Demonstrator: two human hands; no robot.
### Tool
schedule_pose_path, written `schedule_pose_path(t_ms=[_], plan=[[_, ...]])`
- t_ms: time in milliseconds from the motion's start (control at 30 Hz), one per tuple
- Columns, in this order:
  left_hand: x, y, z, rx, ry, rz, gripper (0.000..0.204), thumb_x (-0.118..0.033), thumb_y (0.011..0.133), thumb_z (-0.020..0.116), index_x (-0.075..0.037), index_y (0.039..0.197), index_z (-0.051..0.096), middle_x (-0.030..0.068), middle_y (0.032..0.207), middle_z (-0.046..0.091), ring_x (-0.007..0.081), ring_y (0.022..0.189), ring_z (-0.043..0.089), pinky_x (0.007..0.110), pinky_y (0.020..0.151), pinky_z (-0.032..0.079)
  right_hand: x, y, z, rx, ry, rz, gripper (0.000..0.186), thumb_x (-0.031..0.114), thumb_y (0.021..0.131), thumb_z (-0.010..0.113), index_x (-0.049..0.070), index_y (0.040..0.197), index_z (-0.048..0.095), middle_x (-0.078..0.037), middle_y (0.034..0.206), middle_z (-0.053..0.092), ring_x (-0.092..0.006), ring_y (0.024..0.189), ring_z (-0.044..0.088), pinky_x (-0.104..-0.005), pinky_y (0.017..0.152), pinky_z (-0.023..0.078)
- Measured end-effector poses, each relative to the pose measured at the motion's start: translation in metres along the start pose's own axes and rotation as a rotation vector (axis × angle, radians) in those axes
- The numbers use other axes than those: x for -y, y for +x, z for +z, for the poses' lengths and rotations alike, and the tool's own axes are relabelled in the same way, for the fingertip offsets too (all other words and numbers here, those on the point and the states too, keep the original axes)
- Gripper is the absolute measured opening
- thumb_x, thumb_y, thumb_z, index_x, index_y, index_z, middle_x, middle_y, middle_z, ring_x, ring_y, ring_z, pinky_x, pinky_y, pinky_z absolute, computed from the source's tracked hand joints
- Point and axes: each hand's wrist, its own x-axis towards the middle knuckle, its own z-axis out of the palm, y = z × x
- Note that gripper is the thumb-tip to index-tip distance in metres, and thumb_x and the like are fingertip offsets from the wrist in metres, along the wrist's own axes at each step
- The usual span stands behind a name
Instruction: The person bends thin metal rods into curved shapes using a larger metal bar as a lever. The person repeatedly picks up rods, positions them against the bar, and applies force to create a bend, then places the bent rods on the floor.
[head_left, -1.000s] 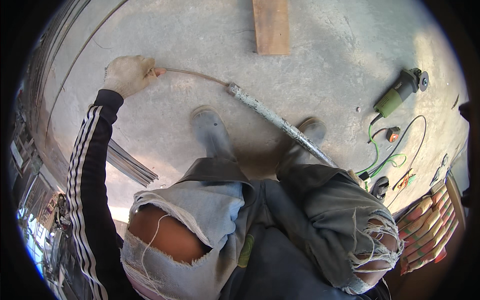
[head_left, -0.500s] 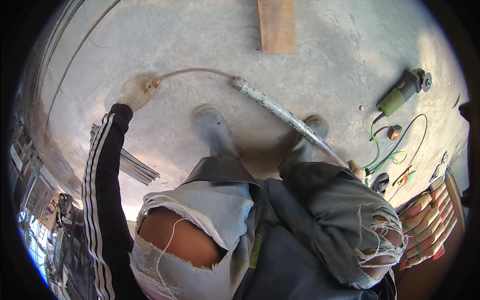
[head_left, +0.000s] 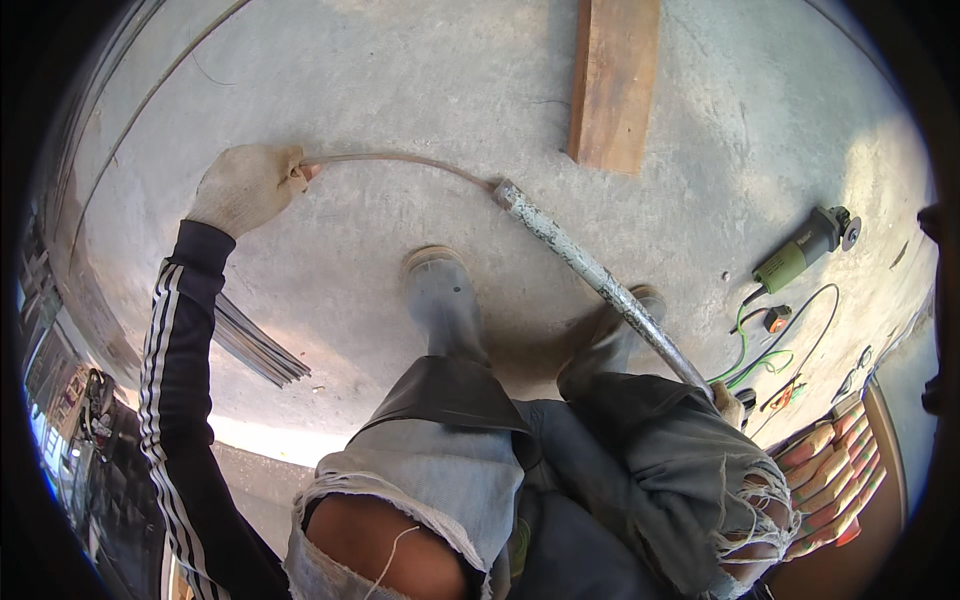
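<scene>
My left hand [head_left: 248, 185], in a pale knit glove, is closed round one end of a thin, curved metal rod [head_left: 400, 158]. The rod arches to the right, and its other end goes into the upper mouth of a long metal pipe [head_left: 600, 277] with worn, flaking paint. Slanting down to the right, the pipe passes over my right boot [head_left: 612, 350]. At its lower end my gloved right hand [head_left: 729, 404] grips it, partly hidden behind my right knee.
A wooden plank [head_left: 615, 90] lies ahead on the concrete floor. To the right are a green angle grinder [head_left: 800, 252] and its cord [head_left: 750, 372]. A bundle of metal bars [head_left: 255, 340] lies beside my left arm; long rods [head_left: 150, 95] curve along the far left.
My view has shifted, so floor things appear lower. My left hand looks larger and has moved left and away from my boots, still holding the rod. The pipe stays in my right hand.
</scene>
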Motion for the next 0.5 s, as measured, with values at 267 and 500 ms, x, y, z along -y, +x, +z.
schedule_pose_path(t_ms=[267,500], plan=[[-0.009,0.037,-0.011,-0.239,0.003,0.028,0.053,-0.051,0.109,0.051,-0.007,0.106,0.081,0.0124,0.082,0.076,0.0295,0.077,0.075,0.044,0.074,0.061,0.033,-0.003,-0.058,-0.030,-0.048,-0.095,0.019,0.017,0.078,0.074,0.008,0.092,0.064,-0.018,0.076,0.070,-0.0416,0.077,0.071,-0.0508,0.070,0.054],[0.010,0.064,-0.005,-0.298,0.158,0.048,0.055,-0.051,0.111,0.044,-0.011,0.102,0.081,0.0108,0.084,0.076,0.0308,0.075,0.074,0.045,0.074,0.061,0.018,0.029,-0.034,-0.026,0.040,-0.173,0.016,0.016,0.079,0.070,0.008,0.089,0.062,-0.021,0.074,0.067,-0.0442,0.075,0.069,-0.0518,0.066,0.053]])
